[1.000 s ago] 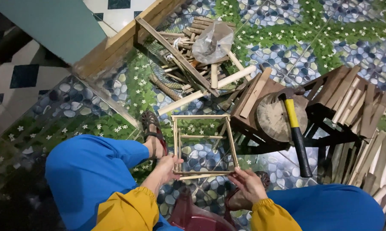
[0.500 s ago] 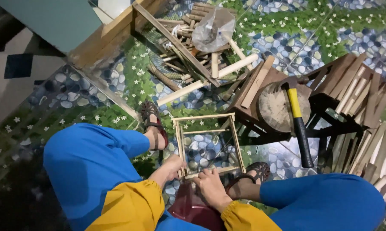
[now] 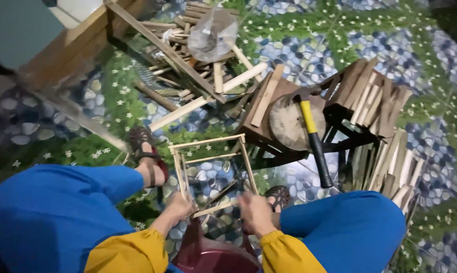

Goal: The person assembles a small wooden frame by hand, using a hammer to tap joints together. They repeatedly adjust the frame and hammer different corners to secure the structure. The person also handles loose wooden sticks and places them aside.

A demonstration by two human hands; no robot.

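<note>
— What is held, and where?

— A square frame of thin pale wooden slats (image 3: 210,172) is kept low between the knees; its near left corner is clasped by the left hand (image 3: 180,206), its near rail by the right hand (image 3: 252,212).

— Nearby?

— A yellow-and-black-handled hammer (image 3: 314,141) is laid across a round, rough wooden block (image 3: 289,124).

Right hand (image 3: 254,212) back on frame (image 3: 213,172)

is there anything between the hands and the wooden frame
Nothing visible. The left hand grips the wooden frame at its near left corner, and the right hand rests on its near right corner, both in direct contact.
</note>
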